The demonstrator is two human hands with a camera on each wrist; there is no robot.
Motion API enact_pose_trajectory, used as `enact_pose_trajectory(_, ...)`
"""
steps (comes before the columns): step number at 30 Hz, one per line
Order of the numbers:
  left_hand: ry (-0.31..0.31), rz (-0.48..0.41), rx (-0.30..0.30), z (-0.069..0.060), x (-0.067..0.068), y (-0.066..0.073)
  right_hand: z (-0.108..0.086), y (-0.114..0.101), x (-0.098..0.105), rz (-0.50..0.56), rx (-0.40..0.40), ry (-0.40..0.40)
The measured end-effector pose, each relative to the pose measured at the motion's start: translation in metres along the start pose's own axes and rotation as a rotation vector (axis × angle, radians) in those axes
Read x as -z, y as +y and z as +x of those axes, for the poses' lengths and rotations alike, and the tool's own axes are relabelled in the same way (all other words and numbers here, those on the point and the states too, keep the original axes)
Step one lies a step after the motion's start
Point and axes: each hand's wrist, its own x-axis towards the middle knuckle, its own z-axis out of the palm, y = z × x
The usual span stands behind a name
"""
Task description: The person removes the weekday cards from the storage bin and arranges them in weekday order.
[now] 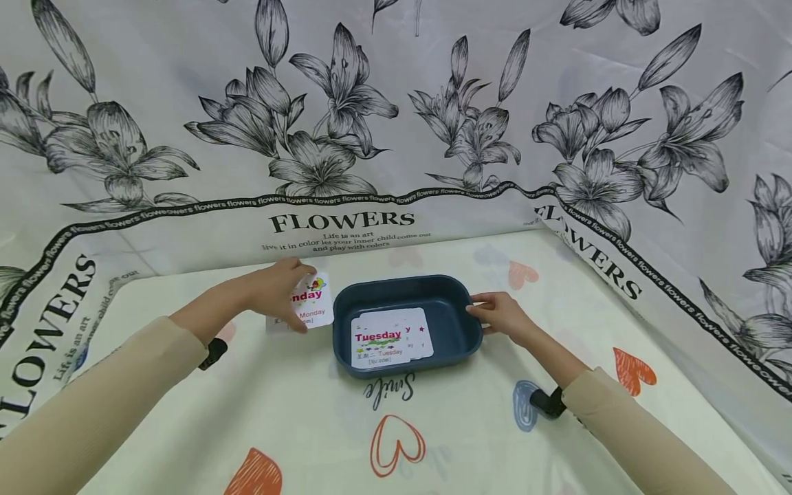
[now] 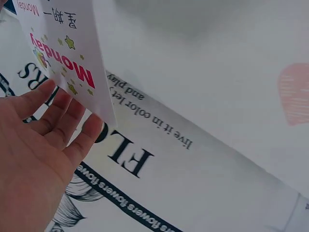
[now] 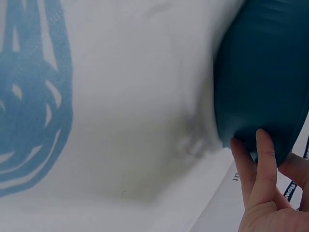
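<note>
The step in hand seemed to be handling a single card at the tray's near end, as the left hand (image 1: 276, 290) saw it. That hand had the Monday card (image 1: 318, 302) clamped by its edges between thumb and fingers, face showing. Just right of it was the dark blue tray (image 1: 449, 322), resting on the surface (image 1: 309, 426); whether card and rim touched could not be told. The right hand (image 1: 500, 316) pinched the tray's end, fingertips against the outer wall. Between the hands, inside the tray, lay the Tuesday card (image 1: 380, 338), with part of another card (image 1: 422, 333) showing past its edge toward the right hand. The next move, I judged, called for the left hand to keep the Monday card clear of the rim while the right steadied the tray.
</note>
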Motion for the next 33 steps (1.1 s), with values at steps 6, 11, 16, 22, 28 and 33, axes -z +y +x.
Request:
enact_pose_trajectory(6,-0.004,-0.012,0.017,0.000,-0.011,-0.015,-0.002,0.001,0.003,-0.004,0.012,0.000)
enact_pose_trajectory(11,-0.028,-0.020,0.018,0.005,-0.028,-0.024,-0.001,0.001,0.004,-0.002,0.008,0.007)
enact_pose_trajectory(16,-0.038,-0.037,0.021,0.013,-0.044,-0.029,-0.001,0.000,0.003,0.012,0.002,0.010)
enact_pose_trajectory(22,0.006,-0.062,0.023,0.018,-0.054,-0.029,0.000,0.002,0.003,0.015,0.016,-0.003)
enact_pose_trajectory(28,0.005,-0.085,0.023,0.020,-0.061,-0.030,-0.001,0.004,0.004,0.005,0.020,0.002)
enact_pose_trajectory(33,-0.031,-0.107,0.041,0.022,-0.068,-0.033,-0.001,0.005,0.003,0.007,0.014,0.002)
